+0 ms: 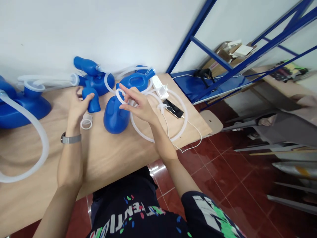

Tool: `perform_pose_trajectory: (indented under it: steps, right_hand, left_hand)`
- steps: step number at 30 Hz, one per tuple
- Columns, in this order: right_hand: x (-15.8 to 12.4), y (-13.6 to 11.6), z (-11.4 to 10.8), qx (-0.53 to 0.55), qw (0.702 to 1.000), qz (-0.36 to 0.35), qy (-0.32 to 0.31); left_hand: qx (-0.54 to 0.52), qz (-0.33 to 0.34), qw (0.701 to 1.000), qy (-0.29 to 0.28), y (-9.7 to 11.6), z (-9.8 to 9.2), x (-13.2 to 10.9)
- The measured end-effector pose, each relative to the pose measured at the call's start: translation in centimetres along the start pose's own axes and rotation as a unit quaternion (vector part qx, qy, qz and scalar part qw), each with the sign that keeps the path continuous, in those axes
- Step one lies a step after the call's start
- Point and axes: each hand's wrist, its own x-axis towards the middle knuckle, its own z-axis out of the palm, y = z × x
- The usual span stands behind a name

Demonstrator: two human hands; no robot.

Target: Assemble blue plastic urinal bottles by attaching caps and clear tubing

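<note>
My left hand [79, 105] is closed around a blue plastic spout-like piece [91, 98], which is held tilted just over the tabletop. Below it a clear round collar [86, 122] lies on the wood. A white plastic ring [120, 96] is between the thumb and fingers of my right hand [136, 103], in front of the neck of a blue plastic bottle [116, 115]. The bottle stands on the table, its top partly covered by the ring and hand. Behind my right hand a translucent hose [185, 115] lies in a wide loop.
More blue bottles with hoses [37, 107] stand along the wall and at the far left. On the right of the wooden table [111, 155] lie a power strip [159, 86], a phone [173, 109] and a white cable. Beyond the edge are a stool [210, 120] and a blue metal frame [190, 38].
</note>
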Motion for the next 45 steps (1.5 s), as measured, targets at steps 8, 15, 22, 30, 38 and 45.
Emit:
perform_pose_trajectory:
  steps: [8,15,22,30,38,45]
  right_hand:
    - [3.7,0.8,4.3,0.042,0.999,-0.016,-0.009]
    - [4.0,-0.3,4.2,0.086,0.989,0.025,0.115]
    - [3.3,-2.5,1.3,0.086,0.994,-0.061,0.022]
    - [4.0,-4.5,4.1,0.006,0.987,-0.066,0.146]
    - [3.5,-4.8,5.2,-0.027,0.994,-0.049,0.097]
    - [3.1,-2.8,9.6,-0.069,0.993,0.071,-0.066]
  left_hand:
    - [-0.28,0.171,0.945,0.01,5.2,-3.1,-3.9]
    - [-0.187,0.185,0.965,0.004,7.7,-2.0,-7.2]
    - [-0.143,0.212,0.967,-0.001,7.7,-2.9,-7.7]
    - [0.016,0.348,0.937,-0.038,10.0,-2.2,-11.3]
    - [0.14,0.503,0.851,0.06,9.1,-4.2,-10.5]
    - [0.267,0.354,0.894,0.058,7.6,-9.9,-7.0]
